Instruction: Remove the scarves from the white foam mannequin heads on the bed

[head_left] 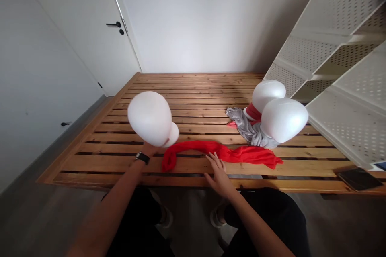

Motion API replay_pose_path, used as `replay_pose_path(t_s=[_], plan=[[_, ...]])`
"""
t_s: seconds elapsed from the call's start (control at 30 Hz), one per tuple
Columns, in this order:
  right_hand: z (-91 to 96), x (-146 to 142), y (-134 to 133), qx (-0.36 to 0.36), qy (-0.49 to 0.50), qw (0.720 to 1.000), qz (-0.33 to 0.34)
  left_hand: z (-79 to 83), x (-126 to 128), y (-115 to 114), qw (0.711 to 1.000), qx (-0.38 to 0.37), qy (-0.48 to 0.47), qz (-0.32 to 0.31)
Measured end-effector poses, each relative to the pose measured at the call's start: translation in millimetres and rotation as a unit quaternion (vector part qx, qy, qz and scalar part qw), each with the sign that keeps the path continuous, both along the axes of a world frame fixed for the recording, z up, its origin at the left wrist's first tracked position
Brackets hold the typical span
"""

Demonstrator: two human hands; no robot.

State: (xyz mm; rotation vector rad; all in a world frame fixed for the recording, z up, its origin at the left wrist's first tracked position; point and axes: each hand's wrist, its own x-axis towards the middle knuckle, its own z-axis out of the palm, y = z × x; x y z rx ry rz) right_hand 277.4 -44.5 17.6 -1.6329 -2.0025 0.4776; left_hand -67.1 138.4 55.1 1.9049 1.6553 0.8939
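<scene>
Right hand [217, 174]: fingers [213, 159] spread and flat, tips resting on the near edge of the red scarf [223, 153]; nothing gripped, palm down on the slatted wooden platform [193, 104].

Left hand [150, 147]: mostly hidden behind the white foam head form [150, 117]. It sits at the base of the form, at about 6 o'clock of it, and appears to support it from below; whether the fingers wrap around the neck cannot be told. A dark wristwatch [142, 157] sits on the left wrist, just at 7 o'clock from the hand.

The red scarf lies stretched across the front slats, running from a folded loop at about 4 o'clock of the held foam head form out to 3 o'clock, its far end stopping below the grey cloth [247, 128]. It lies flat on the wood, touching the right fingertips.

At 2 o'clock from the right hand: two more white head forms [283, 118], close together, one behind the other. The grey cloth is bunched at their base, with a bit of red fabric showing between them.

Further out: a white perforated shelf unit [337, 68] at 2 to 3 o'clock, leaning along the platform's right edge. A dark phone [359, 178] lies on the front right corner. A white door [99, 28] with a black handle stands at 11 o'clock.
</scene>
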Motion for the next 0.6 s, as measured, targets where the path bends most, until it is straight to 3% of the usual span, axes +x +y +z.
replay_pose_path(t_s=[0.13,0.2,0.3,0.47,0.6], plan=[[-37.6,4.2,-4.7,0.018,-0.054,0.998,-0.011,29.3,-56.9,92.9,0.998,0.012,-0.008,0.057],[-45.4,2.4,-6.8,0.039,-0.087,0.995,-0.009,27.8,-72.8,129.6,0.996,0.011,-0.003,0.090],[-45.6,-0.5,-8.4,0.062,-0.119,0.991,-0.003,12.5,-83.6,173.1,0.994,-0.007,0.016,0.107],[-45.0,-0.4,-4.6,0.070,-0.152,0.986,0.021,-7.8,-80.9,221.8,0.993,-0.037,0.044,0.107],[-48.4,0.6,-0.5,0.047,-0.130,0.990,0.031,-5.2,-71.3,228.5,0.995,-0.008,0.071,0.063]])
